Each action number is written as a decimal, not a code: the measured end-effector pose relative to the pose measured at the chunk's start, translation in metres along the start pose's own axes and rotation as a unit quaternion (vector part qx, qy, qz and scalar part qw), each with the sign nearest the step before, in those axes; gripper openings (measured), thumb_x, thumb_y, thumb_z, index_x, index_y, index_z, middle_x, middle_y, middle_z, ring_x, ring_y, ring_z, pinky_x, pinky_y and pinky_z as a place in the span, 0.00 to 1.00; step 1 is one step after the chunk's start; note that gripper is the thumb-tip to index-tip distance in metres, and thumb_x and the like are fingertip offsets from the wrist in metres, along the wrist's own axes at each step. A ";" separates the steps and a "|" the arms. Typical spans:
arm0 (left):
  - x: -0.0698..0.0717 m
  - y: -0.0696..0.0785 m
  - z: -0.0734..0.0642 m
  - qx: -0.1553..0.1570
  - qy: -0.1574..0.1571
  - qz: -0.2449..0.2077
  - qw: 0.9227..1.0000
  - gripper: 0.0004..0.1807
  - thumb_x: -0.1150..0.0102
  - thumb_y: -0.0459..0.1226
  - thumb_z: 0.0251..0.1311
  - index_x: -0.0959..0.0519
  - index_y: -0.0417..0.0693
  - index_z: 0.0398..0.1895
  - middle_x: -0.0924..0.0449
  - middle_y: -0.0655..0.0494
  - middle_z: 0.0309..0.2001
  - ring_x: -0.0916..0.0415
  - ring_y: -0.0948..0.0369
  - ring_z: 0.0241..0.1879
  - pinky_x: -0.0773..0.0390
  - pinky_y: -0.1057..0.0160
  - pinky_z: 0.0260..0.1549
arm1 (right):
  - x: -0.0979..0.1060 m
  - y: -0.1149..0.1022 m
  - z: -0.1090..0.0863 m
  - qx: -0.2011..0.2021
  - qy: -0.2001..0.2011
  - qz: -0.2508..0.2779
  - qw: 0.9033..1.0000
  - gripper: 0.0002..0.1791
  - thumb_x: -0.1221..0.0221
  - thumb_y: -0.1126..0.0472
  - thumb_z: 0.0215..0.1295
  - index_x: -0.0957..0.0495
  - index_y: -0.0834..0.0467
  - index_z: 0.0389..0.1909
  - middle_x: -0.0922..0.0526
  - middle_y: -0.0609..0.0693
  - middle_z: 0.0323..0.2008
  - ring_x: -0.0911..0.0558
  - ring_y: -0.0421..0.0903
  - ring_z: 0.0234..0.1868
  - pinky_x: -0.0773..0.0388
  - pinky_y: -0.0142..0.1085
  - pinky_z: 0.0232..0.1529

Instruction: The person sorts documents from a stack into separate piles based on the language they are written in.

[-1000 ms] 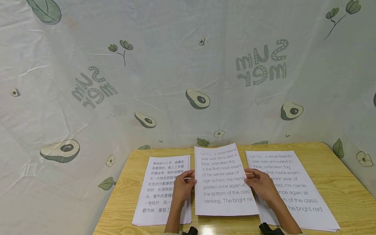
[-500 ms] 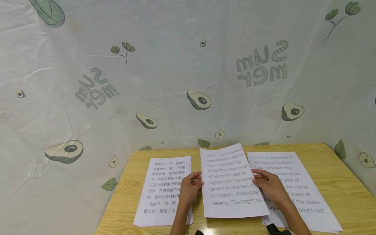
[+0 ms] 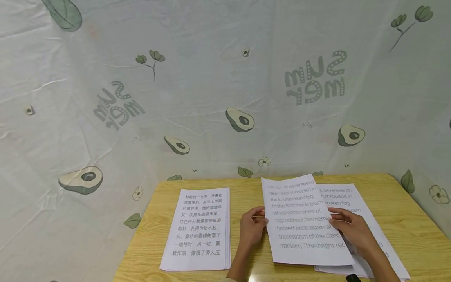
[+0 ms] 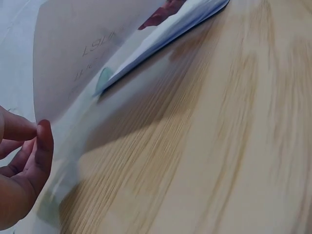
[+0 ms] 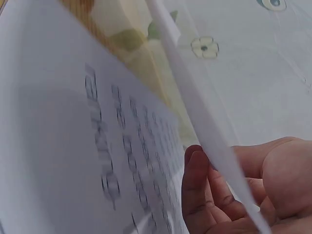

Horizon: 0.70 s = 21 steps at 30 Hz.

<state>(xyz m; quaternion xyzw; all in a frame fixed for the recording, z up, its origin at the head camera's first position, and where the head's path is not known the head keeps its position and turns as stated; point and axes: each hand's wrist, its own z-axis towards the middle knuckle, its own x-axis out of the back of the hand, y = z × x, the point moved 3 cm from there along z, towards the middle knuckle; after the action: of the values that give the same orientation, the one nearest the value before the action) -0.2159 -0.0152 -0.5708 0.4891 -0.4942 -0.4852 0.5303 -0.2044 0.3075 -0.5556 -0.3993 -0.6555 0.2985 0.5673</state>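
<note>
A printed sheet of paper with English text is held up between both hands above the wooden table. My left hand pinches its left edge; in the left wrist view that hand's thumb and finger meet on the paper's border. My right hand pinches the right edge, and the right wrist view shows the sheet edge-on between thumb and fingertips. The held sheet overlaps the right-hand paper stack, which bears the same English text and is partly hidden.
A stack of sheets with Chinese text lies on the table's left side. The wooden table backs onto a pale curtain printed with avocados, leaves and lettering.
Both hands have carried the held sheet rightward, from between the two stacks to partly over the English stack. My left hand no longer overlaps the Chinese text.
</note>
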 end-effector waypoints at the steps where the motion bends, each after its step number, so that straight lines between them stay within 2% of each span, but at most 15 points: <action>1: -0.005 0.000 0.000 0.002 0.000 0.001 1.000 0.21 0.36 0.21 0.61 0.14 0.37 0.58 0.14 0.47 0.46 0.14 0.63 0.38 0.16 0.69 0.30 | 0.004 0.003 0.000 -0.003 0.001 0.002 1.000 0.33 0.41 0.54 0.81 0.33 0.68 0.77 0.22 0.70 0.64 0.21 0.30 0.43 0.19 0.26 0.41; 8: -0.036 0.000 0.001 0.002 0.012 0.010 1.000 0.21 0.33 0.22 0.59 0.12 0.41 0.56 0.13 0.53 0.43 0.15 0.67 0.37 0.17 0.72 0.31 | 0.028 0.021 -0.001 0.000 0.008 -0.024 1.000 0.33 0.41 0.55 0.81 0.34 0.71 0.76 0.21 0.71 0.63 0.24 0.21 0.39 0.21 0.25 0.39; 15: -0.062 0.003 0.005 -0.002 0.023 0.011 1.000 0.21 0.32 0.20 0.57 0.11 0.42 0.53 0.14 0.58 0.40 0.17 0.71 0.35 0.19 0.74 0.31 | 0.049 0.032 0.002 0.002 0.024 -0.045 0.999 0.34 0.39 0.55 0.79 0.32 0.73 0.75 0.15 0.66 0.57 0.28 0.17 0.37 0.22 0.25 0.37; 21: -0.083 0.008 0.006 -0.006 0.031 0.011 0.999 0.21 0.32 0.20 0.56 0.10 0.42 0.52 0.14 0.60 0.38 0.18 0.73 0.33 0.19 0.74 0.30 | 0.068 0.042 0.004 0.002 0.027 -0.071 0.997 0.35 0.40 0.52 0.79 0.33 0.74 0.74 0.17 0.70 0.59 0.31 0.15 0.36 0.23 0.25 0.36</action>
<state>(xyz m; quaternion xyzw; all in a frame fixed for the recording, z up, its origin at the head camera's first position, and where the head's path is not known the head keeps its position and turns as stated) -0.2252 0.0682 -0.5672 0.4952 -0.4797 -0.4674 0.5534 -0.2031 0.3874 -0.5580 -0.3585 -0.6657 0.2479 0.6057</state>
